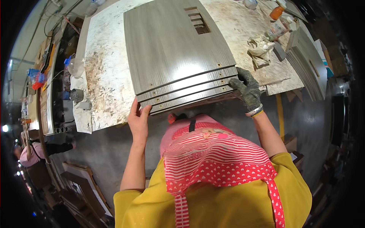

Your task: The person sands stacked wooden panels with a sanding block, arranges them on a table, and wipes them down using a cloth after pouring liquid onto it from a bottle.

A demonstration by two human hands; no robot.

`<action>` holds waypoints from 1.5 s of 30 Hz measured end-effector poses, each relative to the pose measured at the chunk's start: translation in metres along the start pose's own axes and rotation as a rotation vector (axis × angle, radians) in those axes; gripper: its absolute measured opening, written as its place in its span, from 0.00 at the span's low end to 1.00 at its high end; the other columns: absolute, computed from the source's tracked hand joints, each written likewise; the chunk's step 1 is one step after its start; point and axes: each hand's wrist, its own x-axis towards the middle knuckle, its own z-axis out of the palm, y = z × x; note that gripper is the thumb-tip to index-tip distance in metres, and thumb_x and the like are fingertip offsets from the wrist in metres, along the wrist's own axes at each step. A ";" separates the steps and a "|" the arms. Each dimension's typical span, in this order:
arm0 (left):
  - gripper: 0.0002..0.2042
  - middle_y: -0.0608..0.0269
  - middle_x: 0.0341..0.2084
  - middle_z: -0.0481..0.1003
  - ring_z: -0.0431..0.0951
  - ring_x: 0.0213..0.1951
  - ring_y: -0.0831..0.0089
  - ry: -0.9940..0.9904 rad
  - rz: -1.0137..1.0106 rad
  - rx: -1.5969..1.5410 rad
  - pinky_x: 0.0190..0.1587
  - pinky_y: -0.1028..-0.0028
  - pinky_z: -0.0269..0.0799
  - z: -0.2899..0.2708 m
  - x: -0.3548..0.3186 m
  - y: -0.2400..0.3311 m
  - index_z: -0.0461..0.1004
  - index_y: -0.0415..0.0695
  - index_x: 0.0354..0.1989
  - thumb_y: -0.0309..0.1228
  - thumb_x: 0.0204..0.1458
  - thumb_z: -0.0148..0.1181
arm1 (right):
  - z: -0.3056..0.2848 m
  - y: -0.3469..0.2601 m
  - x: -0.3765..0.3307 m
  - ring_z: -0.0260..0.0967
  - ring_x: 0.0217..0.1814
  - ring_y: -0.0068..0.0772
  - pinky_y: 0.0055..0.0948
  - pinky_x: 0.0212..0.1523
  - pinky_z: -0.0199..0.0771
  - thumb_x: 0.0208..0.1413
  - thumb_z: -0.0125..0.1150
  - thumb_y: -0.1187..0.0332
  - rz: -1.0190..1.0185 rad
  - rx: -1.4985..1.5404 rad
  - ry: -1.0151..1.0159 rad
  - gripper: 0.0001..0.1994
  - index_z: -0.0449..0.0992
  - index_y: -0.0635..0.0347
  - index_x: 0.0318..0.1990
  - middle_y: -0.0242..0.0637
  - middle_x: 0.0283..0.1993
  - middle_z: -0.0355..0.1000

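A stack of grey wood-grain panels (pixel 171 49) lies on the worktable, its near edges stepped like stairs. The top panel has a rectangular cutout at its far right, and small brass-coloured holes dot the near edges. My bare left hand (pixel 138 121) grips the near left corner of the lower panels, thumb on top. At the near right corner, my right hand (pixel 248 90), in a dark grey work glove, holds the panel edges, thumb on top. The fingers under the panels are hidden on both sides.
The worktable (pixel 104 87) has a stained white cover. On its right lie a crumpled cloth (pixel 261 51), a plastic bottle (pixel 278 29) and an orange bottle (pixel 276 13). More grey panels (pixel 306 62) stack at the far right. Another person (pixel 34 154) is at the left.
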 end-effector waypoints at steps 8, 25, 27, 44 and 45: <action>0.31 0.61 0.45 0.73 0.72 0.41 0.81 -0.166 0.003 0.018 0.46 0.80 0.68 -0.004 -0.007 -0.003 0.58 0.32 0.62 0.25 0.49 0.63 | -0.023 0.003 -0.009 0.67 0.42 0.25 0.26 0.44 0.69 0.46 0.68 0.70 -0.104 -0.187 -0.175 0.27 0.68 0.63 0.55 0.34 0.46 0.69; 0.37 0.55 0.59 0.62 0.65 0.57 0.73 -0.236 -0.103 0.036 0.56 0.78 0.60 -0.003 -0.011 -0.002 0.49 0.34 0.66 0.18 0.47 0.60 | -0.016 0.019 -0.010 0.69 0.45 0.32 0.30 0.46 0.71 0.47 0.68 0.66 -0.067 -0.152 -0.158 0.26 0.69 0.64 0.53 0.39 0.46 0.69; 0.34 0.56 0.55 0.66 0.67 0.52 0.75 -0.243 0.034 -0.071 0.54 0.77 0.63 -0.005 -0.014 -0.012 0.53 0.30 0.63 0.25 0.49 0.63 | -0.016 0.012 -0.013 0.69 0.45 0.32 0.30 0.45 0.71 0.47 0.68 0.66 -0.102 -0.144 -0.172 0.25 0.69 0.64 0.53 0.39 0.45 0.69; 0.25 0.68 0.34 0.73 0.69 0.33 0.82 0.027 0.046 0.064 0.38 0.81 0.68 0.003 0.005 -0.026 0.67 0.33 0.56 0.25 0.47 0.65 | 0.002 0.017 -0.008 0.70 0.41 0.35 0.32 0.44 0.69 0.46 0.69 0.62 -0.052 -0.243 0.034 0.20 0.75 0.64 0.44 0.41 0.39 0.72; 0.30 0.61 0.44 0.72 0.72 0.43 0.76 -0.053 -0.063 0.025 0.47 0.78 0.69 0.001 0.003 -0.018 0.60 0.35 0.61 0.24 0.48 0.64 | -0.004 0.026 -0.007 0.70 0.42 0.35 0.33 0.45 0.69 0.47 0.68 0.62 -0.058 -0.160 -0.006 0.21 0.74 0.65 0.45 0.42 0.40 0.72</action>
